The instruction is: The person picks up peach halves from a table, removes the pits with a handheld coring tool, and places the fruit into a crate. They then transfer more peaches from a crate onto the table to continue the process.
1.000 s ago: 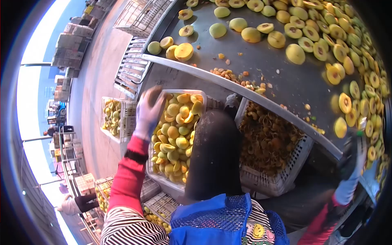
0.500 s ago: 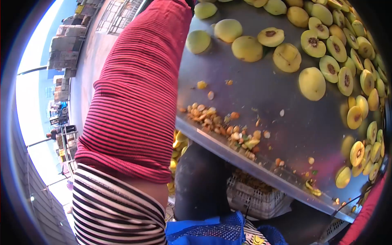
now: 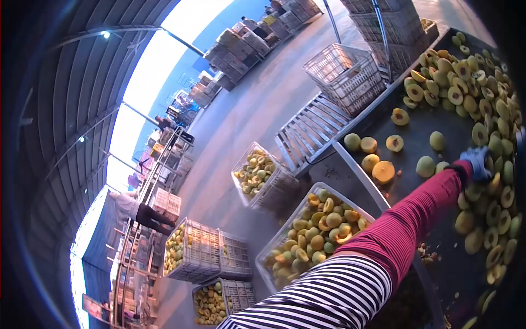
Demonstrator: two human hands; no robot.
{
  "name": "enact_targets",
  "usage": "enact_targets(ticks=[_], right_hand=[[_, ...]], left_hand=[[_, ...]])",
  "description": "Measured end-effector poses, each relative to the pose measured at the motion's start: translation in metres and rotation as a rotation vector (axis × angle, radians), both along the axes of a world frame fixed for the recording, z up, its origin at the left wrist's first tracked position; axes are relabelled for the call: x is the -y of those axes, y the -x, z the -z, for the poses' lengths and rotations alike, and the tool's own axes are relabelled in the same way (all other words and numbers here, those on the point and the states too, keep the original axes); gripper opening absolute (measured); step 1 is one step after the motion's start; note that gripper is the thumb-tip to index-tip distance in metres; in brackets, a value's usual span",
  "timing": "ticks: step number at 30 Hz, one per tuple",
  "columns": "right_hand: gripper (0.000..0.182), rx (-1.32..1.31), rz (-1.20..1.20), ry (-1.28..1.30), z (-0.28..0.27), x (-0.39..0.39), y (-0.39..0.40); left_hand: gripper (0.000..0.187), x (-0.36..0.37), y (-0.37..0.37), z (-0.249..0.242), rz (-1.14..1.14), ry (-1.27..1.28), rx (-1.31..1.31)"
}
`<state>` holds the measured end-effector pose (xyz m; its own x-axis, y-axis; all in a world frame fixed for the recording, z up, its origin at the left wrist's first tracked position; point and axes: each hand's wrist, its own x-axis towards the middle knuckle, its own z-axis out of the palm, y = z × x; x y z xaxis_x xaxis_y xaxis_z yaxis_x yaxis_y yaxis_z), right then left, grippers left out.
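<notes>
One blue-gloved hand (image 3: pixel 478 164), one metal table (image 3: pixel 445 237), dozens of fruit halves (image 3: pixel 383 172), one slatted rack (image 3: pixel 309 129), at least four fruit-filled crates (image 3: pixel 275 189)

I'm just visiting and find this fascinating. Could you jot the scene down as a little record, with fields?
Left hand: gloved, reaching into fruit; grip unclear
Right hand: cannot be made out
Fruit pile: yellow-green, many cut faces showing brownish centres
Table: dark metal top bearing the fruit
Nearest crate: filled with cut fruit, beside the table
Slatted rack: pale crates at one end
Background: person in pale top, dark trousers
</notes>
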<state>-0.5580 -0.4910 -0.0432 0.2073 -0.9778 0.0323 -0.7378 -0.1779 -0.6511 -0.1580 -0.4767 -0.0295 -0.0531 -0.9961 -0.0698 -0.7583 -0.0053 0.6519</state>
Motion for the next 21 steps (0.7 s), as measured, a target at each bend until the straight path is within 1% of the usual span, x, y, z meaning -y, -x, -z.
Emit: enact_targets(ticks=[1,2,3,4,5,6,7,8,9,10,11,12,13,14,15,16,17,18,19,20,21], right_hand=[[0.054,-0.012,-0.009,-0.011,0.002,-0.014,-0.015],[0.054,0.063,-0.018,-0.118,0.01,-0.028,-0.023],[0.054,0.135,-0.029,-0.225,0.02,-0.042,-0.028],[0.054,0.061,-0.089,-0.116,0.02,-0.064,-0.035],[0.054,-0.017,-0.148,-0.01,0.019,-0.088,-0.037],[0.054,-0.012,-0.153,0.004,0.03,-0.105,-0.028],[0.053,-0.165,-0.09,-0.069,0.049,-0.114,-0.012],[0.053,-0.321,-0.018,-0.145,0.057,-0.125,-0.001],[0.054,-0.231,-0.17,0.013,-0.012,-0.179,-0.034],[0.055,-0.313,-0.14,0.068,-0.022,-0.197,-0.03],[0.056,-0.395,-0.106,0.127,-0.031,-0.214,-0.023],[0.055,-0.325,-0.047,0.241,-0.043,-0.233,-0.022],[0.055,-0.26,0.014,0.352,-0.052,-0.251,-0.018],[0.056,-0.195,0.087,0.359,-0.052,-0.259,-0.007],[0.058,-0.14,0.17,0.363,-0.042,-0.263,0.016],[0.053,0.107,0.345,0.167,-0.016,-0.266,0.046],[0.048,0.372,0.516,-0.016,0.008,-0.275,0.069],[0.048,0.367,0.565,0.007,0.012,-0.298,0.067],[0.047,0.508,0.5,0.086,0.021,-0.322,0.06],[0.046,0.639,0.431,0.167,0.018,-0.351,0.041],[0.046,0.757,0.366,0.249,-0.005,-0.387,0.013]], left_hand=[[0.08,-0.018,0.007,-0.004,0.097,-0.011,-0.007],[0.081,-0.039,0.016,-0.011,0.14,-0.053,0.015],[0.082,-0.053,0.027,-0.007,0.144,-0.072,0.032],[0.083,-0.076,0.029,-0.018,0.174,-0.11,0.047],[0.086,-0.087,0.027,-0.015,0.232,-0.124,0.062],[0.087,-0.099,0.025,-0.009,0.243,-0.126,0.089],[0.089,-0.11,0.022,-0.005,0.257,-0.13,0.114],[0.09,-0.122,0.016,-0.007,0.213,-0.116,0.158],[0.091,-0.134,0.01,-0.014,0.172,-0.101,0.201],[0.086,-0.143,0.003,-0.023,0.115,-0.131,0.21],[0.077,-0.147,-0.005,-0.02,0.078,-0.067,0.245],[0.064,-0.163,-0.008,-0.034,-0.008,0.01,0.271],[0.053,-0.161,-0.01,-0.015,-0.095,0.192,0.287],[0.047,-0.166,-0.012,-0.013,-0.165,0.305,0.22],[0.043,-0.184,-0.01,-0.029,-0.167,0.381,0.149],[0.034,-0.205,-0.009,-0.043,-0.097,0.47,0.132],[0.032,-0.212,-0.005,-0.048,-0.018,0.437,0.164],[0.032,-0.228,0.0,-0.055,0.01,0.448,0.152],[0.032,-0.243,0.008,-0.065,0.002,0.35,0.08],[0.033,-0.252,0.016,-0.061,0.0,0.364,0.008],[0.033,-0.269,0.027,-0.072,-0.02,0.368,-0.115]])
